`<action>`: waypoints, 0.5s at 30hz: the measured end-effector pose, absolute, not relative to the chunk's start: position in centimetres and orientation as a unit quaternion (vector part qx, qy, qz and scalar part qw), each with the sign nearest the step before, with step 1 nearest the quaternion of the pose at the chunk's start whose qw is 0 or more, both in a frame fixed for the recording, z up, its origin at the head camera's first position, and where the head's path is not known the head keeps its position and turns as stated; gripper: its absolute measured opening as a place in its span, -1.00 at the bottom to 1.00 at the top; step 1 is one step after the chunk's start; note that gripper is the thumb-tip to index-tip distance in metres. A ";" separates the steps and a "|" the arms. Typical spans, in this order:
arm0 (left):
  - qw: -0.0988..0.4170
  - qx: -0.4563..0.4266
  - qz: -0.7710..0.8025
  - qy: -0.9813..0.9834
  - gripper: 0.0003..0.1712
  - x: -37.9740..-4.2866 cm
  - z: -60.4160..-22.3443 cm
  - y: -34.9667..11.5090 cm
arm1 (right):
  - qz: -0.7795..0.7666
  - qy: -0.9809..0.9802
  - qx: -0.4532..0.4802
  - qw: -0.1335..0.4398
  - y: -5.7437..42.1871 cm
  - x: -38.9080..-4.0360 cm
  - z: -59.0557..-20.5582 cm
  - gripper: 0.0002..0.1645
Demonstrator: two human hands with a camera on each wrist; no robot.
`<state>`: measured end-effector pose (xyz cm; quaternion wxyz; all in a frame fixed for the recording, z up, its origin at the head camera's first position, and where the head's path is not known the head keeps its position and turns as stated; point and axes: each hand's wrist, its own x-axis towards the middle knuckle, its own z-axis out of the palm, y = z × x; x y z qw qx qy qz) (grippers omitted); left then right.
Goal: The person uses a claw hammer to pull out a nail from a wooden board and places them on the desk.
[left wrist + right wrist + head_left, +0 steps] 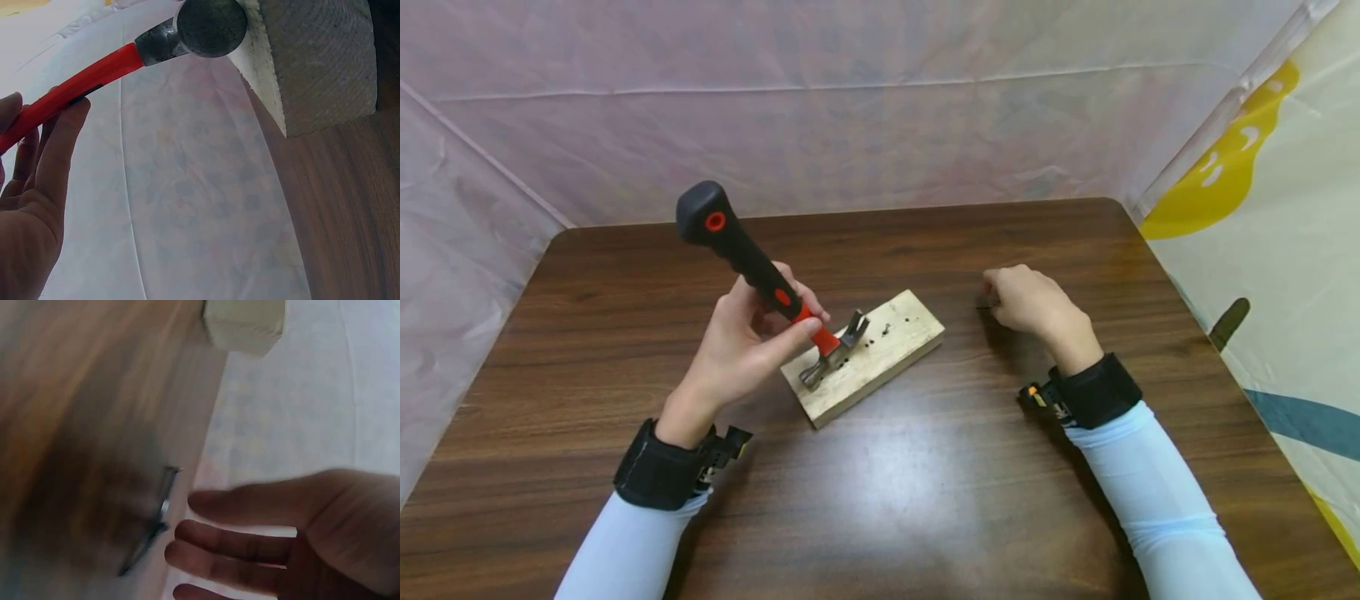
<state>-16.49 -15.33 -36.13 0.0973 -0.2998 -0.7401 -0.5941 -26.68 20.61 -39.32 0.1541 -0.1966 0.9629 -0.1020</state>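
Observation:
A claw hammer (pixel 758 271) with a black and red handle leans up and to the left over a pale wooden block (pixel 891 346). My left hand (pixel 730 346) holds it by the red neck, between thumb and fingers, with the metal head against the block's top. Several small dark holes or marks dot that surface. To the right of the block, my right hand (pixel 1033 302) is low over the table. In the right wrist view its fingers (pixel 244 503) are slightly bent and apart, the tips close to thin dark nails (pixel 145 549) lying on the wood, with nothing between them.
The brown wooden table (pixel 895 508) ends at a pale cloth wall (pixel 880 142) along its back edge. A printed cloth (pixel 1300 317) hangs past the right edge. Black bands (pixel 1093 402) with small cameras circle both wrists.

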 end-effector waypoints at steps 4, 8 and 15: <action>0.101 -0.297 -0.599 -0.737 -0.52 -16.5 -36.1 -15.2 | -0.103 0.950 -0.238 0.174 19.4 -25.9 -38.6 -0.38; 0.102 -0.293 -0.599 -0.738 -0.54 -16.6 -36.1 -15.0 | -0.119 0.934 -0.294 0.165 18.2 -25.1 -38.4 -0.34; 0.101 -0.292 -0.595 -0.742 -0.54 -16.6 -36.1 -14.9 | -0.113 0.919 -0.351 0.135 17.0 -24.3 -38.5 -0.37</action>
